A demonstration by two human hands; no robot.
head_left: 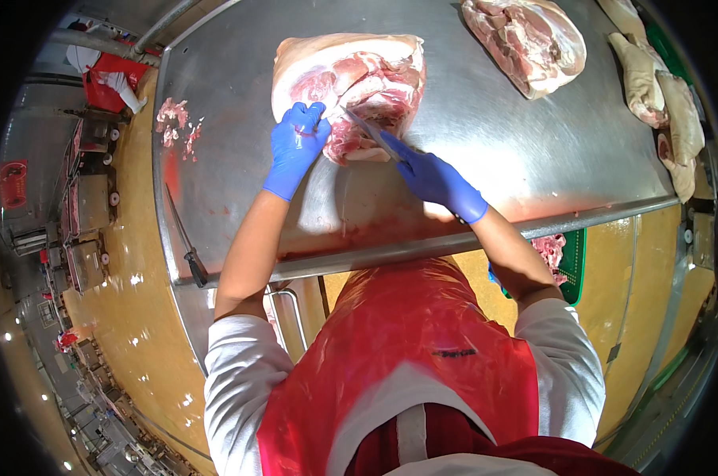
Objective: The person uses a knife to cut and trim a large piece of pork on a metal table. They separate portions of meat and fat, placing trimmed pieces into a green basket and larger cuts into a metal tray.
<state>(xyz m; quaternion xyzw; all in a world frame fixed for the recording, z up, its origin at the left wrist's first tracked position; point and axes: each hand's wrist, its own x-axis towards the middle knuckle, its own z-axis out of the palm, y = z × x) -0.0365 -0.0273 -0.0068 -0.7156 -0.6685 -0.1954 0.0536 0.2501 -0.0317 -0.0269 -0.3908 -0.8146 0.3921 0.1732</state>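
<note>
A large piece of pork [355, 78] with pale skin along its far and left edges lies cut side up on the steel table [240, 119]. At its near left edge my left hand [299, 144], in a blue glove, has its fingers curled against the meat, gripping it. My right hand [440, 184], gloved alike, is closed around the handle of a knife [368, 132]. The blade points away and to the left, over the red flesh near the middle of the cut. Its handle is mostly hidden by my fingers.
A second pork piece [527, 46] lies at the far right, with several pig's trotters [641, 83] beyond it. Meat scraps [172, 119] and a long dark-handled tool [186, 238] lie at left. A green crate [573, 266] stands below the table; another person [109, 75] works far left.
</note>
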